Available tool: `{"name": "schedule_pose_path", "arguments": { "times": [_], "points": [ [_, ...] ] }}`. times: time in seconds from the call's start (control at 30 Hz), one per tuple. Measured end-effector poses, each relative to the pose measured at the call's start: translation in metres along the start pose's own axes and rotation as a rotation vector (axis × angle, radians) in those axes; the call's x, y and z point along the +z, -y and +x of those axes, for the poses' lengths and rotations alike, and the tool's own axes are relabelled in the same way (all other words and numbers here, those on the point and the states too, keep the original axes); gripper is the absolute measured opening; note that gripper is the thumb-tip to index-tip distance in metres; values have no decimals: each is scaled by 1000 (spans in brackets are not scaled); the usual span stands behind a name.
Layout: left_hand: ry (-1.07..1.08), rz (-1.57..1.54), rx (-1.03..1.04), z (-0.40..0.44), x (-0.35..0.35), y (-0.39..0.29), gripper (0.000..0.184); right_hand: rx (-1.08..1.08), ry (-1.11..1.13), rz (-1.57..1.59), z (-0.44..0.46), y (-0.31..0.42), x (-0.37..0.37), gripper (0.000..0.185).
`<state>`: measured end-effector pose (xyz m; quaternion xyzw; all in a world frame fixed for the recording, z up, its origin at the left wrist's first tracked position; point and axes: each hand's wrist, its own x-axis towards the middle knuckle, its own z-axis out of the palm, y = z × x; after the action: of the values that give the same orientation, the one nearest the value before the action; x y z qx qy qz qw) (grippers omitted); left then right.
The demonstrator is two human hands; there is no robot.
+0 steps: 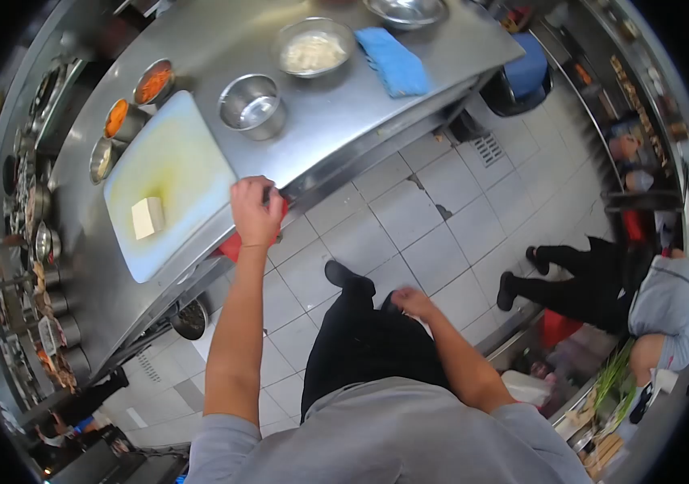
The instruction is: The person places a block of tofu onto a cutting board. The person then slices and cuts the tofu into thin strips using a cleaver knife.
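Observation:
My left hand (256, 211) is at the front edge of the steel table, beside the cutting board's corner. Its fingers are curled around something dark that I cannot make out, and a red item (230, 245) shows below the table edge there. On the white, yellow-stained cutting board (187, 145) lies a pale block (147, 218) that looks like tofu. My right hand (414, 302) hangs low in front of my right leg, away from the table. Its fingers are bent inward; whether they hold anything is hidden.
On the steel table (199, 40) are an empty steel pot (252, 107), a bowl of pale slices (312, 52), a blue cloth (393, 62), and containers of shredded carrot (153, 82) and orange pieces (122, 119). Another person (602, 278) is at the right, near green stalks (612, 379).

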<state>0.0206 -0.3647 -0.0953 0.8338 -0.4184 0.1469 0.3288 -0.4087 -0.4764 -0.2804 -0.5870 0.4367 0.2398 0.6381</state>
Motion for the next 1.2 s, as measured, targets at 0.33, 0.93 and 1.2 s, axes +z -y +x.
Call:
{"name": "schedule_pose_path", "arguments": {
  "times": [0.33, 0.93, 1.2],
  "points": [
    [31, 75, 104, -8, 10, 16, 10, 234, 162, 607, -116, -128, 52, 34],
    [660, -198, -153, -321, 11, 60, 62, 134, -185, 996, -175, -240, 287, 30],
    [417, -653, -1297, -295, -13, 119, 97, 74, -265, 1058, -164, -266, 310, 26]
  ]
}}
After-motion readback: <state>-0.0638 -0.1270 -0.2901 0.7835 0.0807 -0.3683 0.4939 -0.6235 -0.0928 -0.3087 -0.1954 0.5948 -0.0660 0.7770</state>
